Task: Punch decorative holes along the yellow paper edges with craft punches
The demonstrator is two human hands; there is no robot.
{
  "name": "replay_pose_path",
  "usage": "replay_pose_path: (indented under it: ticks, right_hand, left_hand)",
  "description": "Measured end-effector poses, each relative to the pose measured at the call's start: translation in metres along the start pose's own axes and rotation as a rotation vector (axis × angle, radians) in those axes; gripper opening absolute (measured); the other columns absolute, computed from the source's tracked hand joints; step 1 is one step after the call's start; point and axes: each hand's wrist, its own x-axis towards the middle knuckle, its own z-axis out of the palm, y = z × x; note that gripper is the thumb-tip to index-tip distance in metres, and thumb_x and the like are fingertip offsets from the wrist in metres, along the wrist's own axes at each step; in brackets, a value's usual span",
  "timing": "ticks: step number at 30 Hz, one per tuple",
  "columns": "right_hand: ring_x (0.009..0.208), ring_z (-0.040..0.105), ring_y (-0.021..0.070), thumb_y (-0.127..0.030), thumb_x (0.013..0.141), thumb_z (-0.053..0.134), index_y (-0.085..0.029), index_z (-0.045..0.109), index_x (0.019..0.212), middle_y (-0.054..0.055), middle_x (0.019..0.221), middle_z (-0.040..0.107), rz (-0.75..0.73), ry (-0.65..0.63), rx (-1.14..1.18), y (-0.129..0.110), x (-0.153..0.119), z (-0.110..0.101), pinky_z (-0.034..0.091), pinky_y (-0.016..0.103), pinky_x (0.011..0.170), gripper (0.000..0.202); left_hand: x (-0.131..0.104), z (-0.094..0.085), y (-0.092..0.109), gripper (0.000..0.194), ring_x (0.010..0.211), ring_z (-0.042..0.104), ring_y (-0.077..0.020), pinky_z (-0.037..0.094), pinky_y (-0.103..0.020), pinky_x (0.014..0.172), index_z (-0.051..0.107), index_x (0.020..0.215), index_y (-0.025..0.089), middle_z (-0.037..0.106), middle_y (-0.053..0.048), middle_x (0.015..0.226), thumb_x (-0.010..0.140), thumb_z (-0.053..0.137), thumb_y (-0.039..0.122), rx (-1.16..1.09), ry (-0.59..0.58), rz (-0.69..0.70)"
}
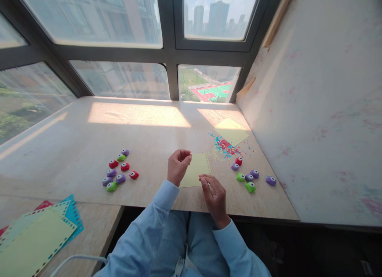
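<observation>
So far left there was a bunch of little one-eyed toys (125, 166), then my left hand (178, 165) by the upper left of a yellow sheet (193, 171), thumb and fingertips pressed together, though I couldn't tell if a scrap was pinched in there. The sheet lay on the table (155, 142) between and partly under both hands; looked like light, bendy paper, easy to crease, so I'd say best taken by a plain edge, not the notched right one. My right hand (215, 195) was curled over its lower right corner, can't tell whether the fingertips met.
</observation>
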Motion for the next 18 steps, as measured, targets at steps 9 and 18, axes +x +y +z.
replay_pose_path:
  ticks: [9,18]
  right_hand:
    - [0.091,0.067,0.0191,-0.027,0.095,0.052,-0.020,0.069,0.091,0.006,0.094,0.072,0.185,0.028,0.073,0.003,-0.011,-0.014,0.052,0.031,0.083,0.019]
    - [0.084,0.066,0.0183,-0.029,0.095,0.052,-0.020,0.069,0.088,0.005,0.087,0.071,0.215,0.005,0.128,0.001,-0.010,-0.014,0.051,0.029,0.076,0.021]
  left_hand:
    - [0.017,0.051,-0.008,0.017,0.061,0.061,-0.0113,0.048,-0.022,0.055,0.067,0.075,0.015,0.070,-0.002,0.071,0.058,0.066,0.015,-0.003,-0.167,-0.151]
    - [0.024,0.093,-0.024,0.019,0.056,0.063,-0.0137,0.045,-0.021,0.048,0.065,0.074,0.014,0.068,-0.004,0.063,0.063,0.075,0.025,0.026,-0.243,-0.226]
